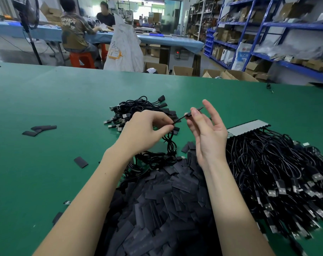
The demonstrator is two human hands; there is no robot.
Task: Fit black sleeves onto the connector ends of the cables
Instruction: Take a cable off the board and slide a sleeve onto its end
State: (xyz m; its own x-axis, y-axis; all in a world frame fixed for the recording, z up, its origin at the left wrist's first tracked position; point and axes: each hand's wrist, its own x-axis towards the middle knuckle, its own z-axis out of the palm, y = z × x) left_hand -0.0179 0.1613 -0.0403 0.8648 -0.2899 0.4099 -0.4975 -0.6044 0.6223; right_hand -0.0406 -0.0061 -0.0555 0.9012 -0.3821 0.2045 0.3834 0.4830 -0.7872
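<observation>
While L hand [147,130] fingers pinch cable [178,120], R hand [207,133] pinches its connector end [188,114], other fingers splayed.

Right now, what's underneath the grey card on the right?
The grey card lies on the right cable bundle; cables emerge from under its near edge. Whatever else it covers is hidden.

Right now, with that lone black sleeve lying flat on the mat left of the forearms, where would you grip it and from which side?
Pinch the lone black sleeve across its two long edges, coming straight down from above. It lies flat on the green mat, apart from the sleeve pile, so nothing crowds its sides. It looks thin, so fingertips may need to slide under one edge first.
</observation>
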